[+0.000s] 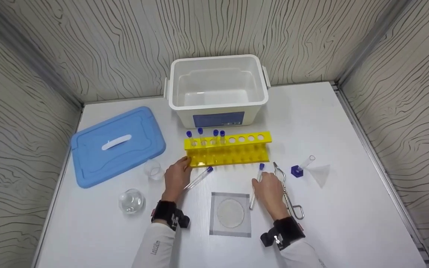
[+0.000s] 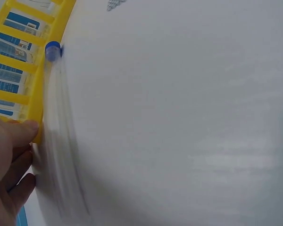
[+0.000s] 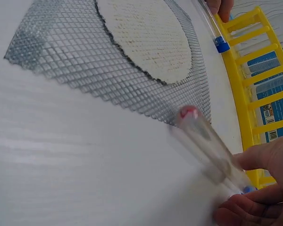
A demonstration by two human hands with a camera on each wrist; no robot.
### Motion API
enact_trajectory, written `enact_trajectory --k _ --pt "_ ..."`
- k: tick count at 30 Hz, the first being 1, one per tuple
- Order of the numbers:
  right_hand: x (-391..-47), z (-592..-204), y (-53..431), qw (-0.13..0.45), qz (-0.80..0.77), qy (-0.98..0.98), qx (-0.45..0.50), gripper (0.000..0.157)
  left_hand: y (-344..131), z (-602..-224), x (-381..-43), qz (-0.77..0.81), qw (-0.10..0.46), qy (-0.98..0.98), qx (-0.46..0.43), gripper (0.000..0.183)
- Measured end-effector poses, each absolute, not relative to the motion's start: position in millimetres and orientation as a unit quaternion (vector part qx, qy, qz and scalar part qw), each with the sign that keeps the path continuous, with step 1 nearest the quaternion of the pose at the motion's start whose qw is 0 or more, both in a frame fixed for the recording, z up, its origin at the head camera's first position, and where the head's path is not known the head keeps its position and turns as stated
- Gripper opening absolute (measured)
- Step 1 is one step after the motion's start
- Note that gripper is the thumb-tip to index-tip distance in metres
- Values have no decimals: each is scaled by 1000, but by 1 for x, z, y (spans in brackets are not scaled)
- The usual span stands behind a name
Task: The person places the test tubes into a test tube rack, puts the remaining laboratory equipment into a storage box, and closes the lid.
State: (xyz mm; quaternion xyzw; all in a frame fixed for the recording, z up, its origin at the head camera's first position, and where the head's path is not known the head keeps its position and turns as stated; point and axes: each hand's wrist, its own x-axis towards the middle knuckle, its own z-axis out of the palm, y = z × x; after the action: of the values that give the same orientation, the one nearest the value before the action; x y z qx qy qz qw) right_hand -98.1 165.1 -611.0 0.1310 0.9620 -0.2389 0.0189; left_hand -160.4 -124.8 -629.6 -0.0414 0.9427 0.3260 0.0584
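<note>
With the square of grey wire mesh [image 1: 214, 214] and its round, grainy off-white pad [image 1: 230, 213] as clock centre in the head view, the yellow plastic rack [image 1: 229, 155] is at 12 o'clock. The left hand [image 1: 177, 178] pinches its 8 o'clock corner. The right hand [image 1: 270, 190], at 2 o'clock, has thumb and fingers clamped on a slim, clear, blue-capped tube [image 1: 252, 201], near the mesh. A similar loose tube [image 1: 198, 178] lies between 10 and 11. The surface [image 1: 348, 193] is smooth and white; the pale walls [image 1: 106, 44] carry dark, wavy wood-grain lines.
</note>
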Motion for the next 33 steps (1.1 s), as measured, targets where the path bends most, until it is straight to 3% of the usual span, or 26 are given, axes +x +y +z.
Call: enact_trajectory --k 7,12,21,25,33 --pt "-100 -609 168 30 -254 959 120 18 -125 -630 -161 326 58 943 -43 39" --pt "-99 -598 167 61 -307 940 136 30 -125 -629 -161 328 64 941 -48 40" --pt "-108 -563 170 76 -373 911 159 35 -126 -630 -160 319 41 946 -31 38" --pt "-114 -550 171 54 -390 906 155 35 -126 -630 -160 316 43 947 -33 38" --pt "-132 -532 172 -45 -421 896 135 33 -124 -628 -161 324 61 943 -49 39"
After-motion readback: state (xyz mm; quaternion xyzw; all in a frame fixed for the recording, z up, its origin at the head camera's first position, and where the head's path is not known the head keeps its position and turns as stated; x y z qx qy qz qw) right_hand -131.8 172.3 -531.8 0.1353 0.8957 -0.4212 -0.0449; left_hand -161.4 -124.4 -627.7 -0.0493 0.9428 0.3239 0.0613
